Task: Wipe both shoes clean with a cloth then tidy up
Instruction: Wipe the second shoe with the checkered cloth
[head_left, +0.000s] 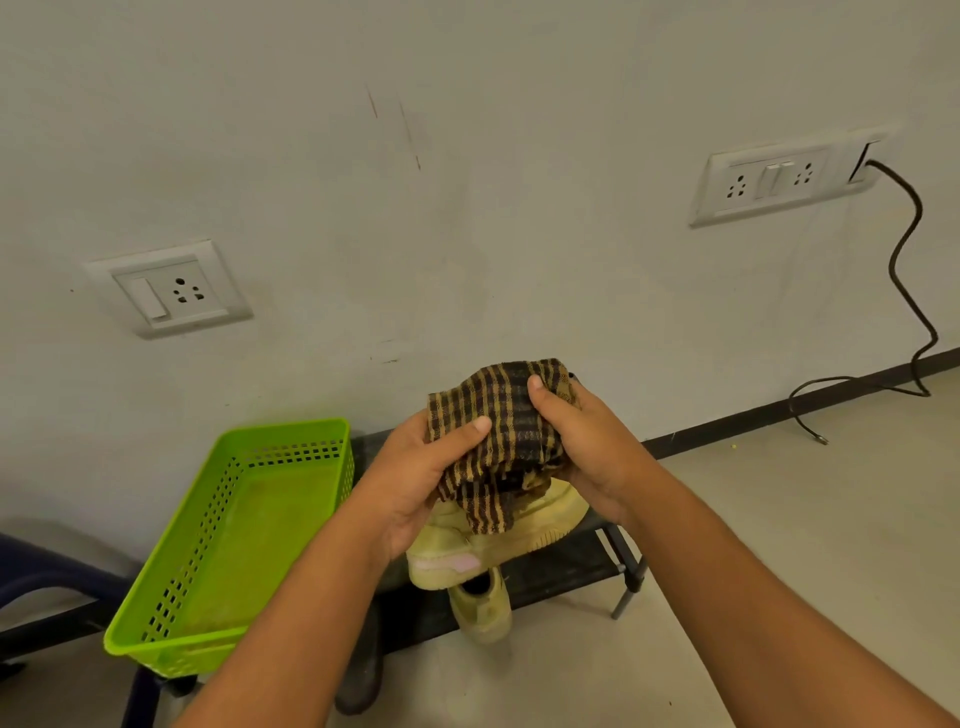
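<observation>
A brown and tan checked cloth (503, 435) is bunched up in front of me, above the shoes. My left hand (415, 480) grips its left side with the thumb across the front. My right hand (576, 447) grips its right side, thumb on top. Below the cloth a pale yellow shoe (493, 551) lies on the top shelf of a black rack (582, 558), partly hidden by the cloth and my left hand. A second pale yellow shoe (480, 608) stands lower, its toe pointing toward me, reaching the floor.
A bright green perforated plastic basket (228, 545) with nothing in it sits to the left of the shoes. A dark blue chair (47, 577) is at the far left. A black cable (906, 291) hangs from a wall socket at the right onto the floor.
</observation>
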